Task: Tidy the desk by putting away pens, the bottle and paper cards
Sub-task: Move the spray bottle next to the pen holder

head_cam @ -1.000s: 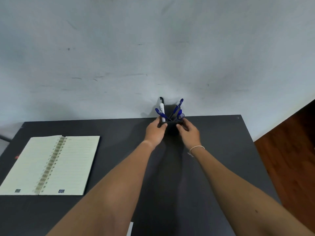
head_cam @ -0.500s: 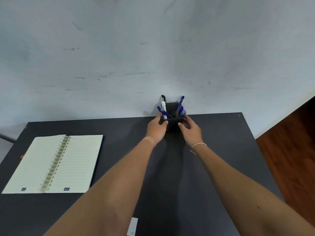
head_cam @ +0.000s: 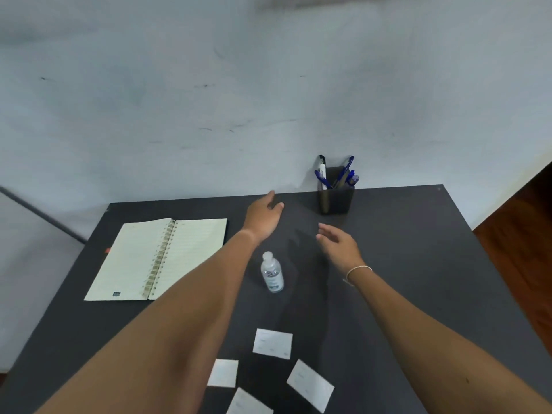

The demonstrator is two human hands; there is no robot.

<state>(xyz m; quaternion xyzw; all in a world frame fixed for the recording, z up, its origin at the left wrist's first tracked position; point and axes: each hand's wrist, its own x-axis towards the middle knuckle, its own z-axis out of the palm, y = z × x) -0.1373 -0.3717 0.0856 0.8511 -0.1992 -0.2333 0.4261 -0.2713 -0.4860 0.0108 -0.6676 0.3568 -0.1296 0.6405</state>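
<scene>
Desk (head_cam: 418, 264), dark, against the wall; open spiral notebook (head_cam: 155, 258) at its left; left hand (head_cam: 263, 215) and right hand (head_cam: 340, 246), both spread, empty; pen holder (head_cam: 336, 200) at the back edge, pens (head_cam: 343, 174) stowed; bottle (head_cam: 271, 273), small, clear, upright between the forearms, likely next, wanting a side grasp; four white paper cards (head_cam: 272, 343) scattered nearest the person.

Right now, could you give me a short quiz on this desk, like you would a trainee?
1. True or false: the pens stand in the pen holder.
2. How many paper cards lie loose on the desk?
3. The bottle is: A) lying flat, B) standing between the two forearms, C) held in the right hand.

Key: 1. True. 2. Four. 3. B; the left hand and the right hand are both open and hold nothing.
</scene>
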